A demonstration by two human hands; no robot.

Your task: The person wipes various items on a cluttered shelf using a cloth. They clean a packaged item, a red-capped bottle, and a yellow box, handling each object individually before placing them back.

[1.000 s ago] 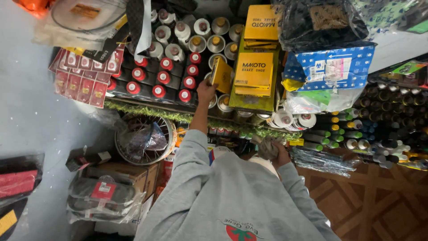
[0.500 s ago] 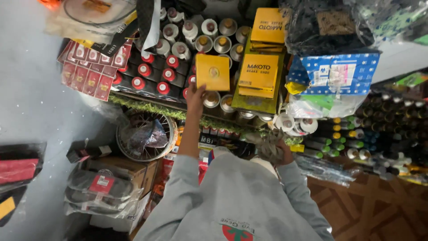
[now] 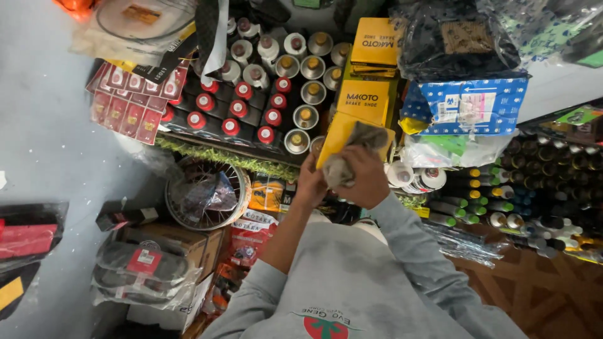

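My left hand (image 3: 311,183) holds a small yellow cardboard box (image 3: 331,137) by its lower edge, just in front of my chest. My right hand (image 3: 365,182) grips a crumpled grey cloth (image 3: 359,139) and presses it against the face of that box. Both hands are close together, below a packed shelf. The sleeves of my grey sweatshirt (image 3: 352,282) fill the bottom of the view. The cloth and my fingers hide most of the box.
The shelf holds red-capped black bottles (image 3: 239,110), gold-topped cans (image 3: 304,88) and a stack of yellow boxes (image 3: 367,94). A blue box (image 3: 471,103) and rows of small bottles (image 3: 534,188) sit to the right. A wrapped spoked wheel (image 3: 204,194) and cartons (image 3: 169,251) stand lower left.
My left hand drew the yellow box down from the shelf toward my chest. My right hand came up with the cloth and now rests on the box.
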